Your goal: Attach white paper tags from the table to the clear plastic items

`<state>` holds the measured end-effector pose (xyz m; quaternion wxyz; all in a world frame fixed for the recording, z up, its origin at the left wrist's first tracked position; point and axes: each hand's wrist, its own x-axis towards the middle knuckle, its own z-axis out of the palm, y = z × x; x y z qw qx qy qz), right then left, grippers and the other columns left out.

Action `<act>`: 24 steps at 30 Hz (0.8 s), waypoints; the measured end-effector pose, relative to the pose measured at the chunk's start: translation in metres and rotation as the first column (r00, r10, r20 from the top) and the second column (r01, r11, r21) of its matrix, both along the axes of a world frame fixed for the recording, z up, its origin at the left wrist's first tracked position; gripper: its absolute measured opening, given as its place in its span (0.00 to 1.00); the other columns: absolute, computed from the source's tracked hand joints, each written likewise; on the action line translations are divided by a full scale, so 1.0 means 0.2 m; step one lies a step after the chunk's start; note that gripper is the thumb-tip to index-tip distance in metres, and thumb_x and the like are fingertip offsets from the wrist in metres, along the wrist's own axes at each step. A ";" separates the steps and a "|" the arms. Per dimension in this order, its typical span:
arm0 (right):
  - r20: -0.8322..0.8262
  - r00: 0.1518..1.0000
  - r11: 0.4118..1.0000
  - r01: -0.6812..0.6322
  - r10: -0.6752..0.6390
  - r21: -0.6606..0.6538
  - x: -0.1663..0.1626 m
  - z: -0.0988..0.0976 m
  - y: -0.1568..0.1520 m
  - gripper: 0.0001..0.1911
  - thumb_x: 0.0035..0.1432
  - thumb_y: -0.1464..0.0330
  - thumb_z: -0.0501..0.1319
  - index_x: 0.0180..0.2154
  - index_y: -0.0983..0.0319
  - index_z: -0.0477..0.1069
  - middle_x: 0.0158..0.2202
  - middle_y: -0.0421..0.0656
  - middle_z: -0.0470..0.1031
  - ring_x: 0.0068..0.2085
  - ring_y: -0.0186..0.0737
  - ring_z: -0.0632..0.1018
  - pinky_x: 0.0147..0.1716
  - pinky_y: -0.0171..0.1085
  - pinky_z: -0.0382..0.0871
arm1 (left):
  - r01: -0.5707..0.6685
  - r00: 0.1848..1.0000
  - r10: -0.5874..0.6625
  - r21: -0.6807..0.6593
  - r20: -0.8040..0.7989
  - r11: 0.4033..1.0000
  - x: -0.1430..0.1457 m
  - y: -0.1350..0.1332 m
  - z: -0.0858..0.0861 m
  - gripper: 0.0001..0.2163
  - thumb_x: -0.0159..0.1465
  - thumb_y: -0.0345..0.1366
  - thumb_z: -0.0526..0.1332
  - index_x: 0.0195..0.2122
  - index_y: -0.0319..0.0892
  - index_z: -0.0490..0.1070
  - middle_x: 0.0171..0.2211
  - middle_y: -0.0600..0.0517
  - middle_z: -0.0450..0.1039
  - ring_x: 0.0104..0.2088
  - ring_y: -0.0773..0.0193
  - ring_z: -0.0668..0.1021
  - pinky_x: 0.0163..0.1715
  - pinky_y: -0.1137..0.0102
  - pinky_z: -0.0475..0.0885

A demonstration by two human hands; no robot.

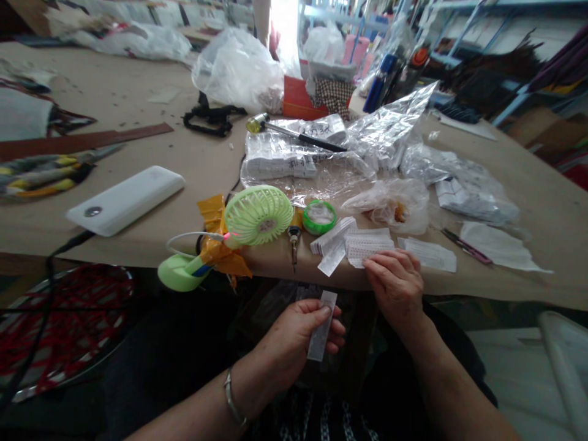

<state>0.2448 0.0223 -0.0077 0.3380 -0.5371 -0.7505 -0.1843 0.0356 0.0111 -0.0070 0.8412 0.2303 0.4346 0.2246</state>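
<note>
Below the table edge, my left hand (316, 324) pinches a narrow white label strip (322, 337) between thumb and fingers, its long side nearly upright. My right hand (397, 282) rests at the table's front edge, its fingers drawn together on the near corner of a fanned pile of printed white labels (369, 245). Whether a single label is between those fingertips is hidden. Left of that pile lies another fan of white strips (337, 239), one sticking out over the edge. More white labels (429, 253) lie just right of my right hand.
A green clip fan (260, 214), a soldering iron (294, 239) and a round green tin (319, 216) stand near the edge. Behind are clear plastic bags (390, 135) and a hammer (303, 135). A white power bank (126, 199) lies left; tweezers (467, 246) lie right.
</note>
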 end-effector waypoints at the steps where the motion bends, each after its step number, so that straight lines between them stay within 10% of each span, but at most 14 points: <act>1: -0.002 1.000 1.000 -0.003 0.003 0.013 0.00 0.00 0.01 0.06 0.54 0.74 0.63 0.35 0.59 0.74 0.35 0.40 0.78 0.42 0.40 0.74 0.50 0.44 0.62 | 0.000 1.000 0.000 -0.003 0.004 1.000 0.00 0.00 0.00 0.09 0.59 0.36 0.60 0.34 0.34 0.71 0.24 0.48 0.75 0.23 0.66 0.77 0.25 0.72 0.70; 24: -0.142 0.987 0.995 -0.064 0.075 0.075 0.00 -0.06 0.04 0.09 0.53 0.75 0.63 0.35 0.56 0.74 0.36 0.40 0.74 0.46 0.43 0.72 0.51 0.52 0.63 | 0.001 1.000 0.000 -0.050 0.026 0.999 0.01 0.02 0.00 0.09 0.59 0.36 0.60 0.33 0.34 0.71 0.24 0.47 0.75 0.23 0.65 0.77 0.24 0.72 0.70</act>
